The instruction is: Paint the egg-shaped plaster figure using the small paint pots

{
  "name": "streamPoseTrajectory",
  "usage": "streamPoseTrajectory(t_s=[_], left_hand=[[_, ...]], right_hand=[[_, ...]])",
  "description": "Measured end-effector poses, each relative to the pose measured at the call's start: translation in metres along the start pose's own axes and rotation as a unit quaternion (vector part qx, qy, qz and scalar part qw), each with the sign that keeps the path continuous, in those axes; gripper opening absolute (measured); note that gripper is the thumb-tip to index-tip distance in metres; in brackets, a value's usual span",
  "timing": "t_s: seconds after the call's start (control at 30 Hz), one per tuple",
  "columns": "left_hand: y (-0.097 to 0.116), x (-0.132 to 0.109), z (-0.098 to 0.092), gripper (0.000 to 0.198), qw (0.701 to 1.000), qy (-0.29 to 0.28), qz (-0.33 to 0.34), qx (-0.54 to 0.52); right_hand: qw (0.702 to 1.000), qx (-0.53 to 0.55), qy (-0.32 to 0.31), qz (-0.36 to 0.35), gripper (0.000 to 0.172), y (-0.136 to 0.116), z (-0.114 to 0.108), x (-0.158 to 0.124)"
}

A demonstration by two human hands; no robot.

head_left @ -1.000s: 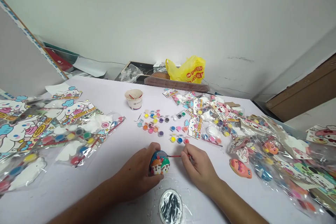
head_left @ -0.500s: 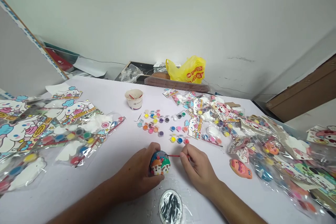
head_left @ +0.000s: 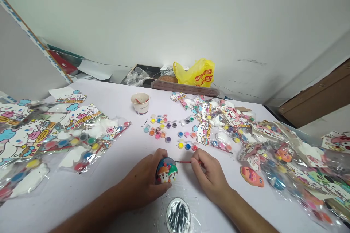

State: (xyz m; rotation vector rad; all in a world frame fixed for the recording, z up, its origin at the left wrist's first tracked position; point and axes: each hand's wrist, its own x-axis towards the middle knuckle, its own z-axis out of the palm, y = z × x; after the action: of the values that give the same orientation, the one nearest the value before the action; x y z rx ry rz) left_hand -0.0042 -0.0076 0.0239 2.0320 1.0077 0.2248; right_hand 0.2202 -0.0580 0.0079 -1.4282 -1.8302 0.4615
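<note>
My left hand [head_left: 149, 176] is closed around a small painted figurine [head_left: 167, 171], with orange and green caps over white faces and a blue part behind. Pinched in my right hand [head_left: 209, 174] is a thin red paintbrush [head_left: 184, 162], its dark tip pointing left at the figurine's upper right edge. Whether the tip touches it I cannot tell. Just beyond the hands stand small open paint pots [head_left: 187, 146] in yellow, blue and red. A round silver-rimmed disc [head_left: 178, 215] in clear film lies nearest me.
More paint pots [head_left: 157, 133] and a paper cup [head_left: 140, 103] with a red brush stand farther back. Clear craft packets [head_left: 90, 131] spread at left, others [head_left: 226, 116] at right. A painted fish-shaped piece [head_left: 251, 176] lies right of my hand. A yellow bag [head_left: 195, 72] sits behind the table.
My right hand has drawn slightly to the right with the paintbrush, so its tip sits nearer the figurine's edge. My left hand keeps its hold.
</note>
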Motion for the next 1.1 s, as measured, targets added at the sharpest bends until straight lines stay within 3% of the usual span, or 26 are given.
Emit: streamPoseTrajectory(t_s=[0.17,0.37,0.87,1.1], left_hand=[[-0.001,-0.001,0.000,0.040,1.000,0.005,0.000,-0.003],[-0.007,-0.001,0.000,0.044,0.999,0.014,0.023,-0.027],[-0.006,-0.003,-0.003,0.049,0.998,0.011,0.012,-0.060],[-0.002,-0.001,-0.005,0.047,0.998,0.009,0.009,-0.063]], right_hand=[[1.000,0.000,-0.028,0.008,0.026,0.002,0.000,0.000],[0.999,0.047,0.011,0.008,0.024,0.002,0.000,-0.002],[0.997,0.070,-0.010,0.025,0.023,0.003,0.001,-0.005],[0.996,0.086,0.015,0.017,0.022,0.003,0.001,-0.005]])
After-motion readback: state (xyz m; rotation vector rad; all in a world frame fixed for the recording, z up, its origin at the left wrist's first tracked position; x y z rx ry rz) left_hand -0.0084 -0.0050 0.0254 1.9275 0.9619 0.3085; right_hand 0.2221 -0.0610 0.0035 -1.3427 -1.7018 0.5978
